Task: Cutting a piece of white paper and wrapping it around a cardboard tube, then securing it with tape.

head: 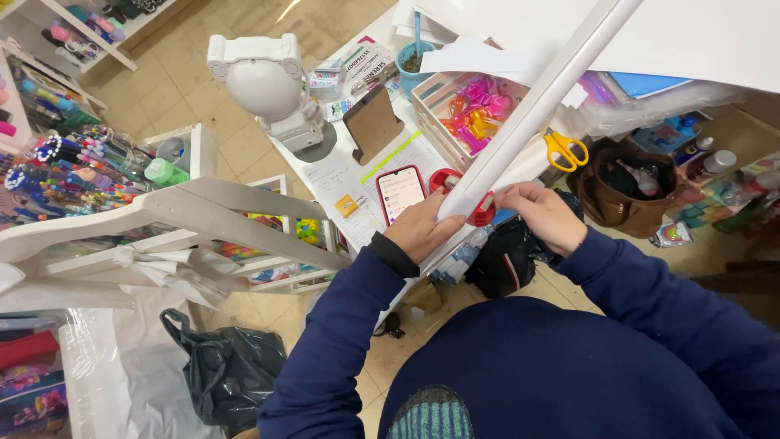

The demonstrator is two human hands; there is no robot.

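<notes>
One white paper roll [536,102], smooth, tube-shaped; long axis diagonal, near end at the fingers, far end pointing up and right past the frame top; left hand [421,230] fingers curled closed on the near end; right hand [546,215] fingers pinching the roll's edge just beside them; one red tape ring [479,213] under the fingertips; one phone [400,193], glossy, flat, left of the left fingers; one pair of yellow-handled scissors [566,149] beyond the right fingers.
</notes>
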